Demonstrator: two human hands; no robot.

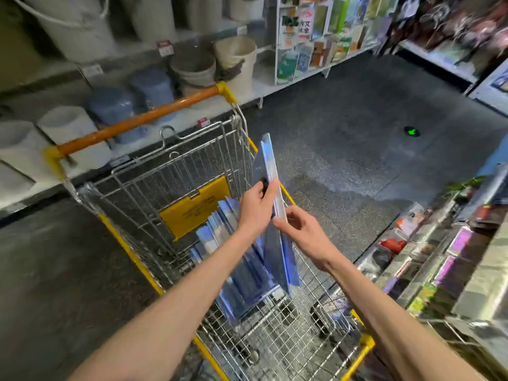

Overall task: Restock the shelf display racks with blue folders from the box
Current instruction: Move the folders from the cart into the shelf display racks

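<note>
Both hands: L point(257, 207) + R point(303, 235) grip blue folder point(270, 171) (edge-on) | over cart point(143, 121)

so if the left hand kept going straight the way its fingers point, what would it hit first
The left hand lies flat against the thin blue plastic folders it holds, fingers pointing up and away. Beyond the fingertips the nearest thing looks like the silver wire shopping cart, its far upper rim, though depth is unclear.

Blue folder point(270, 171) upright, edge-on; others point(242, 259) stacked aslant
</note>
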